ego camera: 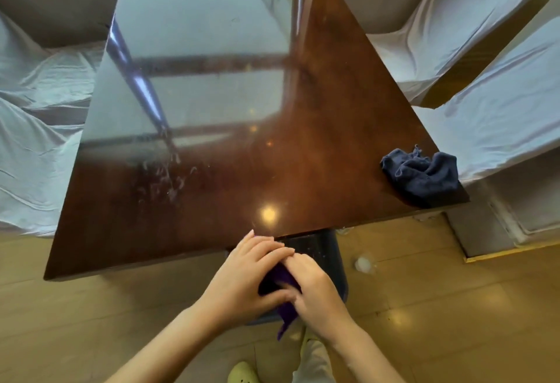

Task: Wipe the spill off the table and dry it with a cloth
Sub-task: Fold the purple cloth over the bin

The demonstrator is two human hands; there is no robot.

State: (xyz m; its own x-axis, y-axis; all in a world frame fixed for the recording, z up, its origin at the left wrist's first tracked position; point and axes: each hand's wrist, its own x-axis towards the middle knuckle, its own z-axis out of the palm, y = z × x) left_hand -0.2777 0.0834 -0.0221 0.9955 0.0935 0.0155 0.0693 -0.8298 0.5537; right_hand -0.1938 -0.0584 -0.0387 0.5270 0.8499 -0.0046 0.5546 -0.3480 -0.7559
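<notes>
A glossy dark brown table [318, 103] fills the middle of the view. Wet streaks of the spill [165, 178] lie on its near left part. My left hand [245, 276] and my right hand [315, 288] are together just below the table's near edge, both closed on a purple cloth [286, 314]. Most of that cloth is hidden between my palms; one corner hangs down beneath them. A crumpled dark blue cloth [422, 175] rests on the table's near right corner, well away from both hands.
White-covered chairs stand to the left [33, 128] and right [485, 103] of the table. A dark bin [330, 252] sits under the near edge behind my hands. The floor is light wood, with a small white spot [363, 264]. My yellow-green shoe [242, 372] shows below.
</notes>
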